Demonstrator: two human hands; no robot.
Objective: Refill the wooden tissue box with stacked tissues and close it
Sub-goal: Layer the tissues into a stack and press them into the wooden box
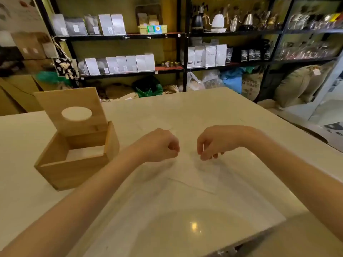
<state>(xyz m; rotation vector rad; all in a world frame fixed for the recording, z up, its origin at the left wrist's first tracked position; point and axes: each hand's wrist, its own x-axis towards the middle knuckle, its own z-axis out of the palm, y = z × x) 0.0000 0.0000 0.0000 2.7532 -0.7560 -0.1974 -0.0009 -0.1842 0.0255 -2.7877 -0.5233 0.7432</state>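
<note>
The wooden tissue box [74, 169] stands open on the left of the table. Its lid [70, 106], with an oval hole, is tipped up at the back. A low white layer of tissues [85, 152] lies inside. My left hand [159, 145] and my right hand [215, 141] hover close together right of the box, over the table's middle. Each pinches its fingertips on the top edge of a thin white tissue [194, 175]. The sheet hangs below them and is faint against the pale tabletop.
The white marble table [204, 112] reaches to the far edge and ends on the right. Behind it stand black shelves [130, 37] with white bags, kettles and jars. Sacks and cardboard boxes sit on the floor beyond.
</note>
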